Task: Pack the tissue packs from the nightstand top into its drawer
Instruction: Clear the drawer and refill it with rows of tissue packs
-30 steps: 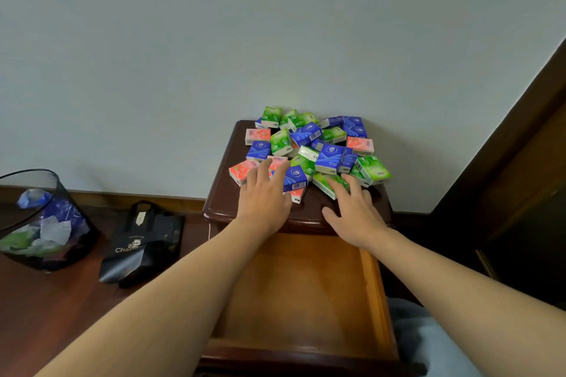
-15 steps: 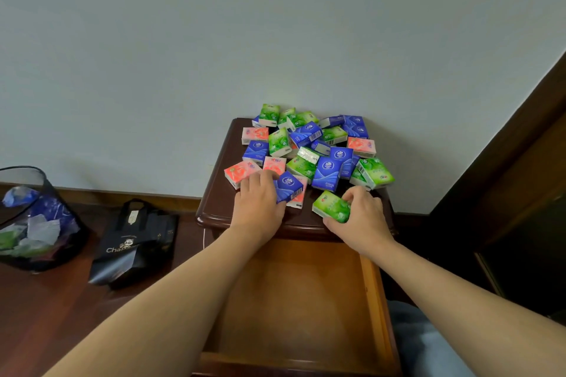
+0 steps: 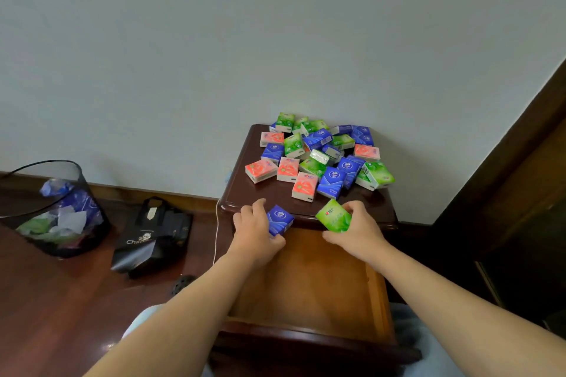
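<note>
From the head camera, looking down, a dark wooden nightstand [image 3: 235,193] stands against a pale wall [image 3: 214,40], and its drawer [image 3: 309,285] is pulled out toward the person, showing a bare orange-brown wooden bottom. On the nightstand top lies a loose heap of tissue packs [image 3: 318,156] in green, blue and pink, crowded toward the back and right of the top, some overlapping and some tilted on others. The left hand [image 3: 255,231] is curled round a blue pack [image 3: 280,219], thumb below and fingers at its left edge, holding it at the front edge of the nightstand, just above the back of the open drawer. The right hand [image 3: 356,228] grips a green pack [image 3: 333,217], tilted, with the fingers at its upper right corner and the thumb beneath; it too is at the front edge, over the drawer's back end. The two hands are apart, side by side, each with its own pack, and the two packs do not touch. Both bare forearms reach in from the bottom of the view. To the left, on a reddish wooden floor [image 3: 46,300], stands a dark mesh bin [image 3: 18,242] with crumpled wrappers inside, and between it and the nightstand lies a black bag [image 3: 153,236] with white lettering. A thin white cord [image 3: 216,232] hangs down beside the nightstand's left side.
</note>
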The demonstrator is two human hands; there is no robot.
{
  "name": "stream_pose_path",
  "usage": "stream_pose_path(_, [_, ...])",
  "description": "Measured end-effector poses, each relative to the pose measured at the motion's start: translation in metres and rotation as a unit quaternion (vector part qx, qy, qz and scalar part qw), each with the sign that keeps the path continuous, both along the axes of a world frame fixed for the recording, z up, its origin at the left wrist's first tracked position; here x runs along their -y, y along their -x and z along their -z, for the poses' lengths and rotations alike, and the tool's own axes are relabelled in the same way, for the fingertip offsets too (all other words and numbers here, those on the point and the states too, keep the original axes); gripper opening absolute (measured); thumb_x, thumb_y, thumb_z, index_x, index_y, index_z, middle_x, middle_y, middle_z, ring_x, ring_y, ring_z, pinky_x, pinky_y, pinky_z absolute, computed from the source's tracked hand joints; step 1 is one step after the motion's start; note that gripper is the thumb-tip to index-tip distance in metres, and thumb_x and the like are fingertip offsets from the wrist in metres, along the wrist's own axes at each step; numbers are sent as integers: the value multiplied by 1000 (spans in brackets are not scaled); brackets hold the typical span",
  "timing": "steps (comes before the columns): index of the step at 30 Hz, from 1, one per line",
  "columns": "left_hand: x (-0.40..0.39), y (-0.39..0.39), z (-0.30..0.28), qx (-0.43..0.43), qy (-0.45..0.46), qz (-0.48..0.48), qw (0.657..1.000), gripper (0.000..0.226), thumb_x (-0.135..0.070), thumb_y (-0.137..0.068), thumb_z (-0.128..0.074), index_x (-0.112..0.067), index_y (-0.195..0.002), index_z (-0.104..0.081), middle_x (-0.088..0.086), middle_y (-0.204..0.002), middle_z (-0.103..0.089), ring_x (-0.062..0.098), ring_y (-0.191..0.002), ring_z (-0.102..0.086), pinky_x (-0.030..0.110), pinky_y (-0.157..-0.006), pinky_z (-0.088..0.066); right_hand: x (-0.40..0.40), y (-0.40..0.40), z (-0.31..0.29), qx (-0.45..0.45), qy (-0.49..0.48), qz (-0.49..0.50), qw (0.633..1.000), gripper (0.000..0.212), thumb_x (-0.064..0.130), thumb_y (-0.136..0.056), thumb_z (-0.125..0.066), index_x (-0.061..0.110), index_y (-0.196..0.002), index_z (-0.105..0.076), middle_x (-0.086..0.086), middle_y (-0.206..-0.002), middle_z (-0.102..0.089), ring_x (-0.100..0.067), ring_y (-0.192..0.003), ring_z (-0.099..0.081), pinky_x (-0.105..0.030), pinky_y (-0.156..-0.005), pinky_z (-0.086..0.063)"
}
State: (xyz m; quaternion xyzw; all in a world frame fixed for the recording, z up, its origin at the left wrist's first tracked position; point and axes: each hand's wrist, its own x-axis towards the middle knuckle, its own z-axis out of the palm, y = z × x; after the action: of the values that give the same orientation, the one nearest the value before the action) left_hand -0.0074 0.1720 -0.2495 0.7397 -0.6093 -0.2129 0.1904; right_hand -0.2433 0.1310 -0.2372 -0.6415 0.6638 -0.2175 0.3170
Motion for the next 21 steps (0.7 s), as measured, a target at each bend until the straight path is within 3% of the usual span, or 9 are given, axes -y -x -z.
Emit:
stream_pose_path(4, [-13,-1,15,30,-48,9,998,90,-47,-86,-72,-18,-157,-24,4,-147,-47,28,-137,-35,42,-115,-33,-21,-9,-5,60,-15,-21,998,81,59,-60,-94,33,-120,-47,15,-108,-61,-3,-94,-62,-30,-74,-56])
stream_pose_path(7, [-34,-6,33,48,-30,-12,998,86,-44,-88,-71,-18,-155,-25,4,-145,-44,25,-133,-38,42,-114,-33,-39,-15,5,136,-55,-38,988,62,55,-75,-88,48,-121,-49,6,-108,-68,-16,-84,-74,-31,-60,-62])
stream_pose_path(10, [-55,-16,50,-59,23,-82,995,84,-30,-86,-75,-22,-152,-24,3,-142,-46,24,-125,-40,40,-105,-43,-52,-27,25,160,-116,-31,980,22,48,-98,-66,44,-116,-54,-3,-106,-71,-16,-70,-77,-37,-59,-62])
stream_pose_path(13, [-74,-27,59,-196,98,-145,965,88,-18,-83,-82,-38,-147,-25,-6,-133,-51,16,-115,-54,19,-83,-52,-61,-43,48,147,-171,-18,974,9,41,-105,-57,38,-113,-58,-6,-109,-69,-15,-66,-73,-30,-50,-54])
stream_pose_path(15, [-84,-32,62,-281,143,-185,931,86,-13,-83,-83,-44,-141,-27,-10,-122,-54,8,-102,-64,10,-66,-52,-66,-58,61,137,-192,-18,972,11,37,-101,-64,34,-110,-59,-5,-106,-69,-14,-65,-69,-23,-44,-45])
stream_pose_path(17, [-88,-36,63,-327,175,-226,901,79,-14,-84,-83,-45,-135,-32,-11,-114,-57,-1,-91,-66,9,-63,-52,-68,-74,73,131,-197,-16,972,26,32,-92,-77,32,-110,-58,-1,-105,-69,-15,-75,-68,-20,-42,-42])
stream_pose_path(21, [-87,-42,67,-405,189,-260,856,66,-17,-86,-84,-38,-130,-39,-4,-116,-60,6,-91,-71,24,-73,-62,-59,-107,89,192,-225,47,954,46,15,-87,-83,27,-119,-53,-1,-118,-64,-21,-92,-72,-33,-54,-62])
